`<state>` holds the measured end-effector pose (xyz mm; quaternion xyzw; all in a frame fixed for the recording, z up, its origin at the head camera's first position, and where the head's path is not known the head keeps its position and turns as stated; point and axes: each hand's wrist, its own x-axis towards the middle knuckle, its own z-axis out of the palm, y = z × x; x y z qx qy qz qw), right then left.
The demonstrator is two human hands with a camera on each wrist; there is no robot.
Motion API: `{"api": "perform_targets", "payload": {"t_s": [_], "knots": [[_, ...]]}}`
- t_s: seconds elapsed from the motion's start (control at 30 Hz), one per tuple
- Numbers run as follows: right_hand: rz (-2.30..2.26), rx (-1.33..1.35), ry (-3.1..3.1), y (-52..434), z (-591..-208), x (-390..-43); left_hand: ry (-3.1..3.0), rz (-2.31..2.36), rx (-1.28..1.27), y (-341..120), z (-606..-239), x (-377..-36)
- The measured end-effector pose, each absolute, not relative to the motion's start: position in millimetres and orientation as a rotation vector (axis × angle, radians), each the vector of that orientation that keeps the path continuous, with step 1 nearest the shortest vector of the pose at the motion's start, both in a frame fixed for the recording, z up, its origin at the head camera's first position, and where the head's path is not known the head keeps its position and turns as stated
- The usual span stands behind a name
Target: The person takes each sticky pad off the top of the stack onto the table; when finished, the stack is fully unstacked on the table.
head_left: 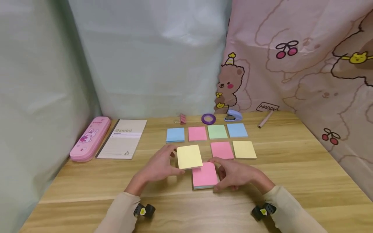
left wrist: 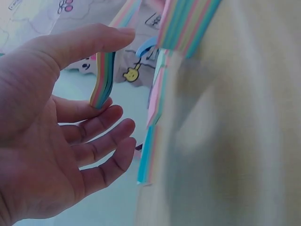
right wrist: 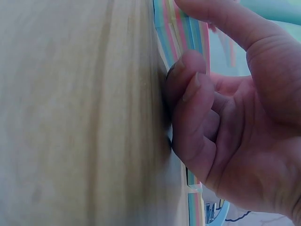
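My left hand (head_left: 159, 165) pinches a yellow-topped sticky note pad (head_left: 189, 156) between thumb and forefinger. In the left wrist view, the held pad's edge (left wrist: 105, 77) shows striped colours and a slight bend, and the other fingers are spread loosely below it. The pad is raised and overlaps the back left corner of a pink-topped stack of sticky notes (head_left: 205, 176). My right hand (head_left: 237, 173) holds this stack at its right side, thumb at the near corner and forefinger at the far one. Striped layers of the stack (right wrist: 181, 35) show in the right wrist view.
Behind the hands lie more sticky note pads: blue (head_left: 175, 134), pink (head_left: 197, 133), green (head_left: 217, 131), blue (head_left: 237, 130), pink (head_left: 222, 150) and yellow (head_left: 244, 149). Farther back are a binder clip (head_left: 182, 119), purple tape (head_left: 208, 118), stapler (head_left: 233, 115) and pen (head_left: 265, 119). A notebook (head_left: 122, 139) and pencil case (head_left: 90, 138) lie left.
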<state>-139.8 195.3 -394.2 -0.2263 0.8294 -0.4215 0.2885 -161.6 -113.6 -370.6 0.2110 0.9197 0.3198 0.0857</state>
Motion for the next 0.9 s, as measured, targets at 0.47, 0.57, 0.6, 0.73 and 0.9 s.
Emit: {"api": "perform_targets", "payload": {"t_s": [0.47, 0.57, 0.6, 0.73, 0.9], "knots": [[-1.129, -0.549, 2.194, 191.2, -396.7, -140.3, 2.669, 0.856, 0.667, -89.7, -383.0, -222.3], [-1.123, -0.543, 2.199, 190.9, -396.4, -139.4, 2.652, 0.855, 0.666, -86.0, -389.3, -224.7], [-1.124, -0.543, 2.200, 190.9, -396.2, -139.2, 2.652, 0.854, 0.664, -85.3, -390.9, -225.0], [-1.135, -0.546, 2.197, 191.8, -395.3, -138.4, 2.655, 0.812, 0.662, -82.6, -396.0, -225.6], [-1.137, -0.531, 2.198, 194.5, -394.7, -138.0, 2.664, 0.761, 0.682, -77.5, -396.7, -225.5]]}}
